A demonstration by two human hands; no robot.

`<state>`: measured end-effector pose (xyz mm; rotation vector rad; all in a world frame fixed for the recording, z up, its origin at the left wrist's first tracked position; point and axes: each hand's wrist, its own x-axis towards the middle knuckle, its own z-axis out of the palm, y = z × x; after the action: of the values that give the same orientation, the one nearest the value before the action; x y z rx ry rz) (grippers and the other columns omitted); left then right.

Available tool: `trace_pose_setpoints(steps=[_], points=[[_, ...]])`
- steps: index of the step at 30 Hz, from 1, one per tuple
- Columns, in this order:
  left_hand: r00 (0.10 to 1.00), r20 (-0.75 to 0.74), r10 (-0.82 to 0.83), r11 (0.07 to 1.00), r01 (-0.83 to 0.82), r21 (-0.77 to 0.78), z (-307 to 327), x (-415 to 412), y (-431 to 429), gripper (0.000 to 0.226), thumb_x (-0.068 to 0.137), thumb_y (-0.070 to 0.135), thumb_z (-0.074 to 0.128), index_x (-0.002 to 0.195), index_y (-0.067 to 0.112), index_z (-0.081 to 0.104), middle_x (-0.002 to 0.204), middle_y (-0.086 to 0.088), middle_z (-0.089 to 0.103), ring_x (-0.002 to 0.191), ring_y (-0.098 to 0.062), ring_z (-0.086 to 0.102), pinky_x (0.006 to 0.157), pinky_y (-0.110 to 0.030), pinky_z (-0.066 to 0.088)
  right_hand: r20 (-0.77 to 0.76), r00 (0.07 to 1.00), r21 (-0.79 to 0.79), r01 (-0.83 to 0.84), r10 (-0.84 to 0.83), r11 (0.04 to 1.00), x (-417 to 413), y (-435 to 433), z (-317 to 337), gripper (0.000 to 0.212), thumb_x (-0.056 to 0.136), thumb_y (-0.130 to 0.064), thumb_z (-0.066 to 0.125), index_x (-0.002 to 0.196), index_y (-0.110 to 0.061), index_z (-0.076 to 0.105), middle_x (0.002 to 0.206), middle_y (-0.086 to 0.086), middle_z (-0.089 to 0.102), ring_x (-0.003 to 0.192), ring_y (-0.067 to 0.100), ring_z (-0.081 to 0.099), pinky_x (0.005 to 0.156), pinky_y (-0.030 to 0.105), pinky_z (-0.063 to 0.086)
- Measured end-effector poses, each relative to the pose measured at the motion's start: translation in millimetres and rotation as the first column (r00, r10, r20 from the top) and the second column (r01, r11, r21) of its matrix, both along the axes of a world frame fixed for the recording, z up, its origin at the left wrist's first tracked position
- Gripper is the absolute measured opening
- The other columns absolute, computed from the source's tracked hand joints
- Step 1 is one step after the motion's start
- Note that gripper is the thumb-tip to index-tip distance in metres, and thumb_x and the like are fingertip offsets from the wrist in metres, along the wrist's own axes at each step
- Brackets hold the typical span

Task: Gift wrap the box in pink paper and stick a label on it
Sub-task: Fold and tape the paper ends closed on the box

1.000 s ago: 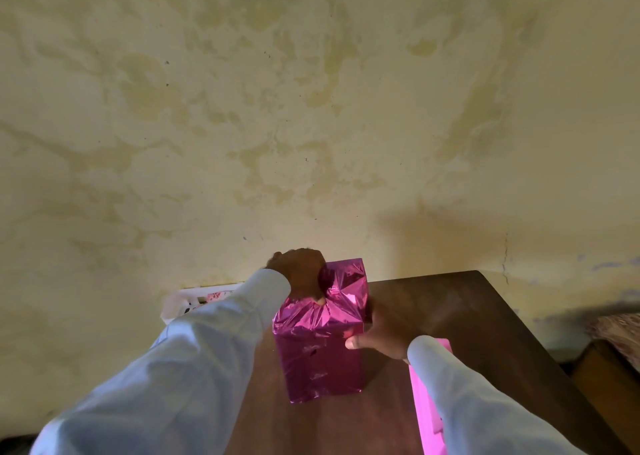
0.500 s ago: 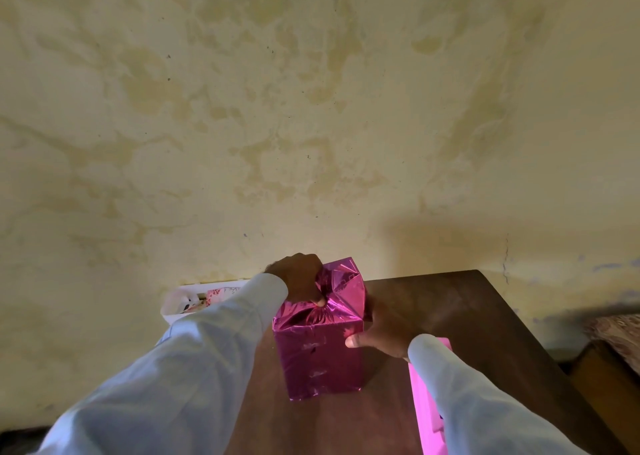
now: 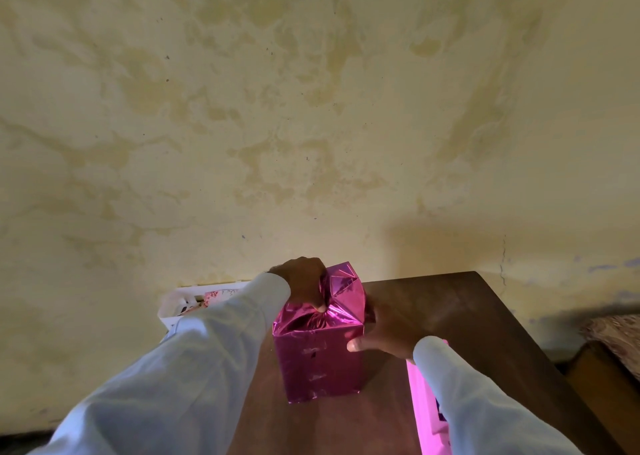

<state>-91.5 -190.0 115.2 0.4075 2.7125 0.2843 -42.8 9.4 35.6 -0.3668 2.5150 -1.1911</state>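
The dark wooden table (image 3: 450,316) carries the box (image 3: 322,364), which stands upright near its left edge, sides already sheathed in pink paper (image 3: 343,288) and only the top end loose. A pink sheet (image 3: 420,402) lies on the table just beside the right sleeve. No label shows. The left hand (image 3: 301,280) sits over the top, fingers curled down and pinching the gathered foil towards the middle. The right hand (image 3: 388,333) clasps the box's upper right side, thumb (image 3: 353,345) on the near corner, the other fingers hidden behind it. The step in hand looks like closing the top flaps. To do it well, the right hand should brace the box against tipping or sliding, while the left draws each flap flat over the edge, creasing at the corners rather than bunching, since this foil probably wrinkles and springs back
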Motion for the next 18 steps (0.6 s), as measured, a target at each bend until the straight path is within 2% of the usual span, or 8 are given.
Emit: trace_pose_setpoints(steps=[3, 5, 7, 8, 10, 12, 14, 18], points=[[1.000, -0.009, -0.007, 1.000, 0.007, -0.005, -0.2, 1.0, 0.1, 0.033, 0.073, 0.029, 0.085, 0.100, 0.019, 0.068, 0.095, -0.002, 0.072, 0.089, -0.023, 0.068, 0.088, -0.041, 0.057, 0.005, 0.999, -0.149, 0.043, -0.043, 0.988, -6.5, 5.6, 12.1, 0.071, 0.069, -0.040, 0.087, 0.130, -0.039, 0.050, 0.125, -0.009, 0.066, 0.112, 0.010, 0.064, 0.096, 0.037, 0.056], [1.000, -0.011, -0.013, 1.000, 0.013, -0.010, -0.8, 2.5, 1.5, 0.035, 0.074, 0.028, 0.084, 0.104, 0.019, 0.067, 0.097, -0.002, 0.072, 0.090, -0.023, 0.068, 0.088, -0.040, 0.056, -0.053, 0.990, -0.256, 0.115, -0.133, 0.960, -9.6, 7.4, 28.1, 0.053, 0.081, -0.033, 0.079, 0.122, -0.046, 0.049, 0.128, -0.006, 0.059, 0.118, 0.015, 0.059, 0.096, 0.036, 0.055], [1.000, -0.017, -0.022, 0.999, 0.021, -0.029, -1.3, 4.1, 3.7, 0.038, 0.075, 0.028, 0.083, 0.107, 0.018, 0.066, 0.101, -0.003, 0.071, 0.094, -0.024, 0.067, 0.089, -0.040, 0.055, -0.224, 0.963, -0.234, 0.100, -0.153, 0.967, -12.3, 8.5, 49.4, 0.050, 0.089, -0.012, 0.069, 0.119, -0.047, 0.048, 0.132, -0.010, 0.052, 0.123, 0.011, 0.052, 0.094, 0.027, 0.050], [1.000, -0.018, -0.022, 0.999, 0.021, -0.036, -1.6, 4.3, 4.3, 0.039, 0.075, 0.027, 0.083, 0.109, 0.018, 0.065, 0.102, -0.003, 0.072, 0.096, -0.025, 0.067, 0.091, -0.041, 0.054, -0.309, 0.945, -0.161, 0.056, -0.105, 0.985, -14.0, 7.8, 60.3, 0.054, 0.089, -0.003, 0.064, 0.120, -0.044, 0.049, 0.135, -0.012, 0.050, 0.123, 0.006, 0.049, 0.092, 0.020, 0.046], [1.000, -0.016, -0.021, 0.999, 0.020, -0.044, -3.1, 4.9, 6.4, 0.043, 0.076, 0.026, 0.083, 0.114, 0.018, 0.065, 0.106, -0.004, 0.072, 0.099, -0.026, 0.067, 0.094, -0.043, 0.053, -0.371, 0.926, 0.048, -0.054, 0.068, 0.997, -18.7, 2.9, 80.6, 0.054, 0.086, 0.005, 0.057, 0.119, -0.038, 0.054, 0.135, -0.014, 0.048, 0.123, 0.002, 0.044, 0.093, 0.011, 0.038], [1.000, -0.019, -0.015, 0.998, 0.014, -0.057, -4.0, 5.8, 8.0, 0.047, 0.076, 0.026, 0.082, 0.117, 0.016, 0.064, 0.108, -0.005, 0.072, 0.100, -0.027, 0.067, 0.095, -0.042, 0.053, -0.355, 0.911, 0.233, -0.131, 0.210, 0.964, -26.7, -4.4, 92.6, 0.048, 0.083, 0.002, 0.059, 0.115, -0.034, 0.058, 0.132, -0.009, 0.047, 0.124, 0.010, 0.044, 0.102, 0.021, 0.040], [1.000, -0.026, -0.008, 0.998, 0.007, -0.059, -4.3, 6.9, 8.2, 0.048, 0.075, 0.025, 0.083, 0.119, 0.015, 0.064, 0.107, -0.006, 0.072, 0.099, -0.027, 0.068, 0.094, -0.041, 0.053, -0.304, 0.914, 0.361, -0.150, 0.268, 0.921, -31.7, -12.3, 101.8, 0.041, 0.082, -0.004, 0.062, 0.109, -0.034, 0.059, 0.127, -0.004, 0.048, 0.118, 0.019, 0.049, 0.101, 0.036, 0.047], [1.000, -0.021, 0.012, 0.999, -0.013, -0.038, -3.2, 9.3, 8.0, 0.047, 0.076, 0.023, 0.082, 0.119, 0.014, 0.065, 0.107, -0.006, 0.073, 0.100, -0.026, 0.068, 0.091, -0.037, 0.053, -0.226, 0.926, 0.499, -0.156, 0.302, 0.852, -33.7, -23.0, 114.3, 0.029, 0.083, -0.009, 0.064, 0.105, -0.027, 0.061, 0.118, 0.001, 0.053, 0.105, 0.024, 0.057, 0.092, 0.041, 0.052]])
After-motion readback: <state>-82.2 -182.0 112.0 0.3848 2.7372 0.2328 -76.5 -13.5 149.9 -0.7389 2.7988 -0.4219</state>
